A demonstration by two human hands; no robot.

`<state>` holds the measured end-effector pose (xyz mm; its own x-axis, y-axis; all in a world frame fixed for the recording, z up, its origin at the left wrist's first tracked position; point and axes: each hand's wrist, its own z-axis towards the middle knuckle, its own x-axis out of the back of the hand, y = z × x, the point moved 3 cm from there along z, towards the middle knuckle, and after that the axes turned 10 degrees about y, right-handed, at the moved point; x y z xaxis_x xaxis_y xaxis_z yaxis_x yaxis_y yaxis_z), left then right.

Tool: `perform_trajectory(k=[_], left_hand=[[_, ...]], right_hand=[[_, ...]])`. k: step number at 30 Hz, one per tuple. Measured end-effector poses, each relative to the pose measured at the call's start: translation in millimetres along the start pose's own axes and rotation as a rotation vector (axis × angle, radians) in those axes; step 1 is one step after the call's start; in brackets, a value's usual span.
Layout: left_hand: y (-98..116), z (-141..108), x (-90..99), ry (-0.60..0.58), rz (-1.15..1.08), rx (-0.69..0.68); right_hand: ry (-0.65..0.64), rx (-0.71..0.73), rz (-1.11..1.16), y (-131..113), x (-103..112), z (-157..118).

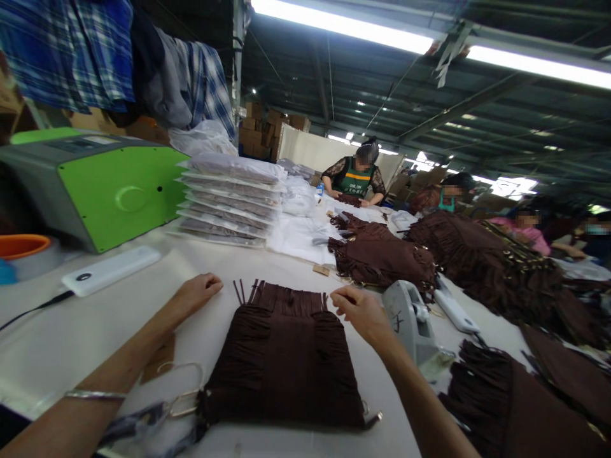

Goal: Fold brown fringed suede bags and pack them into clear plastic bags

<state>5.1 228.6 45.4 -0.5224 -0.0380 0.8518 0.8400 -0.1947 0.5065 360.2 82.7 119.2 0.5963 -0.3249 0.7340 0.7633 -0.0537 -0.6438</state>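
Note:
A dark brown fringed bag (291,356) lies flat on the white table in front of me, its fringe strands pointing away. Metal rings and a wrapped strap (143,423) show at its near left corner. My left hand (196,294) hovers left of the fringe, fingers curled together, with nothing visible in them. At the fringe's right end is my right hand (359,310), its fingers bent and pressed together beside the outermost strands. Whether a strand is between those fingertips is too small to tell. A brown card (161,359) lies partly under my left forearm.
A grey tape dispenser (405,318) stands right of my right hand. More brown bags (386,251) are piled beyond and to the right. Bagged packages (229,203) are stacked behind, beside a green machine (124,191). A co-worker (358,178) handles brown material across the table.

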Motion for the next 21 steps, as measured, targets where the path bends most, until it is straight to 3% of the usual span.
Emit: perform_trajectory(k=[3, 8, 10, 17, 21], left_hand=[[7, -4, -1.9, 0.002, 0.015, -0.002], [28, -11, -9.9, -0.01, 0.067, 0.002], [39, -12, -14.0, -0.014, 0.091, 0.012], [86, -10, -32.1, -0.02, 0.085, -0.03], [100, -17, -32.3, -0.075, -0.065, -0.168]], right_hand=[[0.055, 0.089, -0.028, 15, -7, -16], [-0.132, 0.168, -0.11, 43, -66, -59], [-0.158, 0.169, -0.103, 47, -74, -63], [-0.029, -0.012, 0.074, 58, -41, -28], [-0.042, -0.061, 0.09, 80, -38, -20]])
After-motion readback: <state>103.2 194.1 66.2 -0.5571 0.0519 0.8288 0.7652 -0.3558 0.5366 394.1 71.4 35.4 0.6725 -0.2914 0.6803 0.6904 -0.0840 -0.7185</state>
